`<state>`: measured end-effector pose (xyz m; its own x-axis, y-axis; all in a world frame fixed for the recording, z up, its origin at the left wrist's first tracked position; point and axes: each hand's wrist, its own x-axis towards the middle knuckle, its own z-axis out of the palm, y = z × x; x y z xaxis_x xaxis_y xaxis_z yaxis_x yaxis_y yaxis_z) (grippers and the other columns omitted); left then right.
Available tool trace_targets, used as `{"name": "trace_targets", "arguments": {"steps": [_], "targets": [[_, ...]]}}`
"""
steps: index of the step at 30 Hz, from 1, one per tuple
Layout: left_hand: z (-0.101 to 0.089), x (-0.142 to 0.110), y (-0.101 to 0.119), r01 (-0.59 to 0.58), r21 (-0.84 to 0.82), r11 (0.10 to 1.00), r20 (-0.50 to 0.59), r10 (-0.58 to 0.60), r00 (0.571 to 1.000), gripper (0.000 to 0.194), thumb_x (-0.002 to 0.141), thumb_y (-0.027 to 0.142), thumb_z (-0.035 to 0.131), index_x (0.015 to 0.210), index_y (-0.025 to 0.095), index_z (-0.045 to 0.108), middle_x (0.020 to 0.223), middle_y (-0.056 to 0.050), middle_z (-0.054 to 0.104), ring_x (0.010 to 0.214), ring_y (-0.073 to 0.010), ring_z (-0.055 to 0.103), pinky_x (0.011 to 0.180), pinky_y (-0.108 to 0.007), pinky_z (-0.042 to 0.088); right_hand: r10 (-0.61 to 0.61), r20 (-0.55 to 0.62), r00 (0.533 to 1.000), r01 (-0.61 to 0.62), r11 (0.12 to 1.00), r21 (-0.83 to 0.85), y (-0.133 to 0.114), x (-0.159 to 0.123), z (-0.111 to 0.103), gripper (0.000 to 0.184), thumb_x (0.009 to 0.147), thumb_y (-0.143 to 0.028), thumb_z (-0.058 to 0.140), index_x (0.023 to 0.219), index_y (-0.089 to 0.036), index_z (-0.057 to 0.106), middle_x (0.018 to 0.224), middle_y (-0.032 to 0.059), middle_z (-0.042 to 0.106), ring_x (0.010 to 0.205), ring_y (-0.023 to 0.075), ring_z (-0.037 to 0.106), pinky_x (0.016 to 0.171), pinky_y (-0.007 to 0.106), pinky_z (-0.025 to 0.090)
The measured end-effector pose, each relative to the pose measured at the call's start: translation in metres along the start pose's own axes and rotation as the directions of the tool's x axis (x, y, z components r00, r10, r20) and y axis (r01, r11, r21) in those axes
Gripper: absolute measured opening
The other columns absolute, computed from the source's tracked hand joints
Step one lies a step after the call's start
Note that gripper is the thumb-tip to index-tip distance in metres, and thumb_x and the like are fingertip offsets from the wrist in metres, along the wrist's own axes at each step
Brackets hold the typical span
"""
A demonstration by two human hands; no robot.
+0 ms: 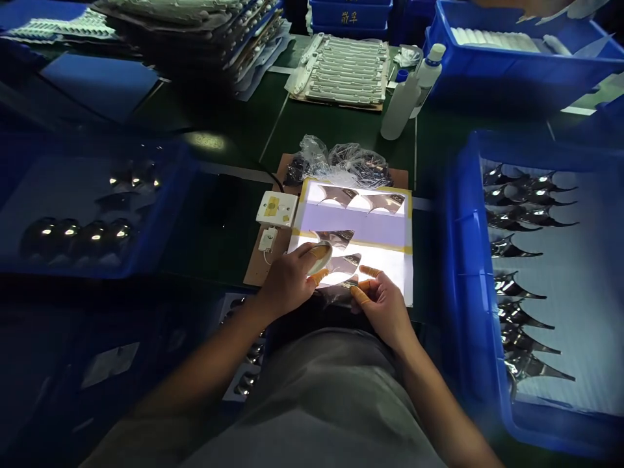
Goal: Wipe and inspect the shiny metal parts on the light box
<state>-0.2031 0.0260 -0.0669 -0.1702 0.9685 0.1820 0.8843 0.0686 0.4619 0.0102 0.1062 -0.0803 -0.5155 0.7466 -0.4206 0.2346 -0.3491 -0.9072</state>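
A lit white panel (390, 266) with yellow taped edges lies before me. Several tinted, curved translucent pieces (345, 265) with dark, lettered corners rest on it. My left hand (290, 279), with yellow finger covers on some fingertips, is closed around a small oval piece with a pale rim (319, 261); its kind is not clear. At the panel's front edge, my right hand (385, 302) pinches the dark corner of another tinted curved piece (341, 294), also with covered fingertips. Part of that piece is hidden by the hands and shadow.
Blue bins with shiny curved parts stand left (160, 247) and right (463, 260). Behind the panel lies a clear plastic bag (341, 162). Farther back are a bottle (402, 107), a tray of white parts (346, 68) and stacked trays (205, 32). A white switch box (276, 208) sits left.
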Motion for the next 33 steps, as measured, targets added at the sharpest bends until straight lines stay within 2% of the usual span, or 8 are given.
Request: {"name": "trace_targets", "arguments": {"steps": [7, 13, 16, 20, 22, 25, 29, 33], "targets": [[0.002, -0.003, 0.002, 0.003, -0.032, 0.999, 0.021, -0.002, 1.0, 0.046, 0.09, 0.024, 0.073, 0.135, 0.02, 0.062, 0.128, -0.011, 0.07, 0.109, -0.0273, 0.072, 0.09, -0.038, 0.062, 0.035, 0.036, 0.999, -0.035, 0.999, 0.004, -0.004, 0.001, -0.003, 0.057, 0.078, -0.047, 0.08, 0.123, -0.018, 0.06, 0.077, -0.0031, 0.063, 0.061, 0.015, 0.064, 0.057, 0.031, 0.059], [0.006, 0.006, 0.008, -0.029, 0.136, 0.99, 0.192, 0.003, 0.981, 0.066, 0.076, 0.01, 0.078, 0.138, 0.018, 0.059, 0.14, -0.011, 0.064, 0.102, -0.0314, 0.073, 0.084, -0.042, 0.064, 0.035, 0.105, 0.994, -0.033, 0.999, -0.015, -0.006, -0.01, -0.032, 0.059, 0.081, -0.047, 0.081, 0.128, -0.018, 0.061, 0.08, -0.0003, 0.066, 0.069, 0.0161, 0.064, 0.056, 0.028, 0.059], [0.002, 0.004, 0.007, -0.039, 0.149, 0.988, 0.178, 0.012, 0.984, 0.062, 0.077, 0.008, 0.073, 0.137, 0.018, 0.06, 0.134, -0.01, 0.067, 0.098, -0.0287, 0.074, 0.08, -0.039, 0.063, 0.007, 0.015, 1.0, -0.007, 1.0, -0.027, -0.009, -0.016, -0.058, 0.058, 0.079, -0.048, 0.083, 0.124, -0.016, 0.064, 0.079, 0.0008, 0.067, 0.068, 0.0156, 0.063, 0.055, 0.027, 0.058], [-0.008, -0.006, -0.003, -0.043, 0.127, 0.991, 0.026, 0.04, 0.999, 0.051, 0.082, 0.013, 0.072, 0.132, 0.02, 0.062, 0.124, -0.01, 0.07, 0.101, -0.0267, 0.073, 0.081, -0.035, 0.062, -0.047, -0.234, 0.971, 0.037, 0.998, -0.044, -0.011, -0.015, -0.078, 0.06, 0.071, -0.05, 0.089, 0.116, -0.016, 0.068, 0.085, 0.0029, 0.07, 0.064, 0.0149, 0.064, 0.055, 0.029, 0.059], [-0.01, -0.012, -0.009, -0.071, 0.124, 0.99, -0.026, 0.075, 0.997, 0.044, 0.084, 0.016, 0.071, 0.127, 0.021, 0.064, 0.125, -0.01, 0.07, 0.105, -0.0268, 0.072, 0.081, -0.034, 0.062, -0.095, -0.324, 0.941, 0.087, 0.995, -0.039, -0.009, -0.006, -0.075, 0.061, 0.068, -0.049, 0.09, 0.114, -0.016, 0.068, 0.083, 0.0024, 0.069, 0.063, 0.0148, 0.064, 0.056, 0.031, 0.06], [-0.008, -0.021, -0.014, -0.155, 0.104, 0.982, -0.017, 0.158, 0.987, 0.041, 0.088, 0.021, 0.07, 0.128, 0.021, 0.063, 0.125, -0.011, 0.07, 0.103, -0.0259, 0.073, 0.078, -0.033, 0.062, -0.15, -0.353, 0.924, 0.158, 0.987, -0.007, -0.005, 0.014, -0.059, 0.063, 0.068, -0.051, 0.089, 0.115, -0.015, 0.067, 0.079, 0.0009, 0.067, 0.063, 0.0156, 0.064, 0.057, 0.033, 0.061], [0.004, -0.026, -0.011, -0.22, 0.083, 0.972, 0.027, 0.218, 0.976, 0.042, 0.089, 0.023, 0.069, 0.13, 0.021, 0.062, 0.125, -0.012, 0.071, 0.091, -0.0239, 0.075, 0.071, -0.032, 0.063, -0.157, -0.259, 0.953, 0.168, 0.986, 0.021, -0.002, 0.036, -0.039, 0.065, 0.07, -0.055, 0.086, 0.117, -0.015, 0.065, 0.078, 0.0001, 0.066, 0.064, 0.016, 0.065, 0.061, 0.035, 0.062], [0.013, -0.023, -0.003, -0.213, 0.068, 0.975, 0.041, 0.211, 0.977, 0.048, 0.089, 0.02, 0.069, 0.136, 0.021, 0.059, 0.127, -0.012, 0.07, 0.094, -0.0257, 0.076, 0.072, -0.034, 0.064, -0.169, -0.176, 0.97, 0.156, 0.984, -0.086, -0.004, 0.039, -0.036, 0.061, 0.081, -0.053, 0.076, 0.125, -0.012, 0.063, 0.076, 0.0016, 0.068, 0.065, 0.0175, 0.068, 0.064, 0.035, 0.061]]}}
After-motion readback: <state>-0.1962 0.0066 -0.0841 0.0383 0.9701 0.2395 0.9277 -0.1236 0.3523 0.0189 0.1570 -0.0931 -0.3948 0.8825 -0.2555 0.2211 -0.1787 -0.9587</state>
